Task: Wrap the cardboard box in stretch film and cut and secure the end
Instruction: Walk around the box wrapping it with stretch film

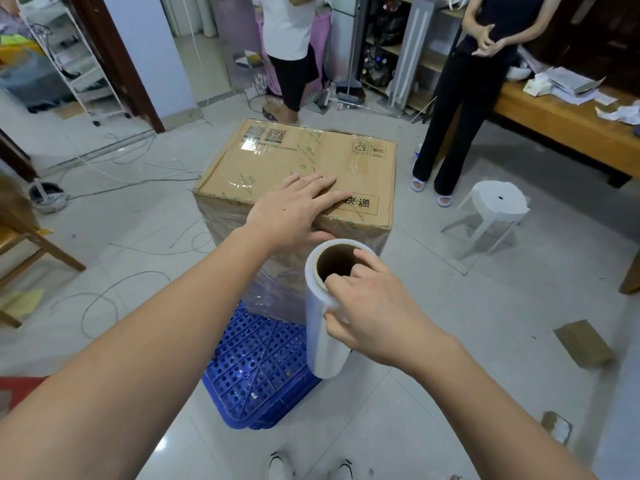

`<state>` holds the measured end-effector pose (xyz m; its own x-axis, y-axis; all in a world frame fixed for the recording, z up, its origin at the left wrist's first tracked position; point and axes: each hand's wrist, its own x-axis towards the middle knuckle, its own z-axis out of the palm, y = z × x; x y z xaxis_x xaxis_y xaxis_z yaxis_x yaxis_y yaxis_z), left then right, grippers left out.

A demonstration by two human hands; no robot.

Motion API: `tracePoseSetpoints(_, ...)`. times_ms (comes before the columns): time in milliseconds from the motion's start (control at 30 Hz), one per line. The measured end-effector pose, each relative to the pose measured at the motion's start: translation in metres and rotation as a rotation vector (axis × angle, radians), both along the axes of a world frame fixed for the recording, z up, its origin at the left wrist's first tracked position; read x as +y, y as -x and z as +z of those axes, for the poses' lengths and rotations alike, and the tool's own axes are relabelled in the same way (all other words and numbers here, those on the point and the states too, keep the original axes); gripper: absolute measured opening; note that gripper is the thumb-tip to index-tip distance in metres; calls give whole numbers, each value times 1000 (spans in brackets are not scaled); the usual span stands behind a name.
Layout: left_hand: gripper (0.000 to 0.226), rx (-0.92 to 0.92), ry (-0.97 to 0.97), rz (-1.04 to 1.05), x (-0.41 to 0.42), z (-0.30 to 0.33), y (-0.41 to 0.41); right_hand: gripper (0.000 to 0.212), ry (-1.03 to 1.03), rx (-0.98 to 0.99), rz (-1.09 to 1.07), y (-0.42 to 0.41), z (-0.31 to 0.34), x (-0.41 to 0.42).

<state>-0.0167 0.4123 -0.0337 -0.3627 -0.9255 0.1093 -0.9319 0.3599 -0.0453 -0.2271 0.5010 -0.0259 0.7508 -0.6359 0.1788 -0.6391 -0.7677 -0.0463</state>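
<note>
right hand (372,306): stretch film roll (323,313) is gripped upright, fingers hooked into its core for unwinding | left hand (294,209): pressed flat, fingers straight, steadying cardboard box (298,174) at its near top edge | box is raised on blue crate (256,368), sides already filmed

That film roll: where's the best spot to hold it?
At its top end, from above. The film roll stands upright with its hollow core facing up, so the right hand hooks fingers into the core and pinches the wall, probably leaving it free to unwind.

Left hand (292,209) presses flat on cardboard box (356,168); right hand (374,306) grips film roll (323,327).
</note>
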Motion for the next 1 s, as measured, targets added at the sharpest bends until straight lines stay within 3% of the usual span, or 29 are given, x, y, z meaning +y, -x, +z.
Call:
tracePoseSetpoints(100,82,0,-8,-3,2,0,0,26,-19,-32,-73,-9,0,8)
tracePoseSetpoints(233,84,20,-24,-12,3,0,-3,48,34,-45,-156,-23,-7,19)
tracePoseSetpoints(333,83,60,-36,-68,0,0,-8,50,68,-97,-185,-29,-6,16)
tracePoseSetpoints(500,77,297,-315,-245,-10,25,-35,37,-16,51,-325,-42,0,17)
tracePoseSetpoints(600,92,229,-458,-276,-18,44,-76,39,-105,124,-524,-70,6,23)
tracePoseSetpoints(767,105,-111,-262,-356,-32,38,-144,66,-104,60,-763,-107,10,21)
tracePoseSetpoints(1000,83,-53,-163,-340,-31,14,-150,60,-70,4,-813,-113,0,14)
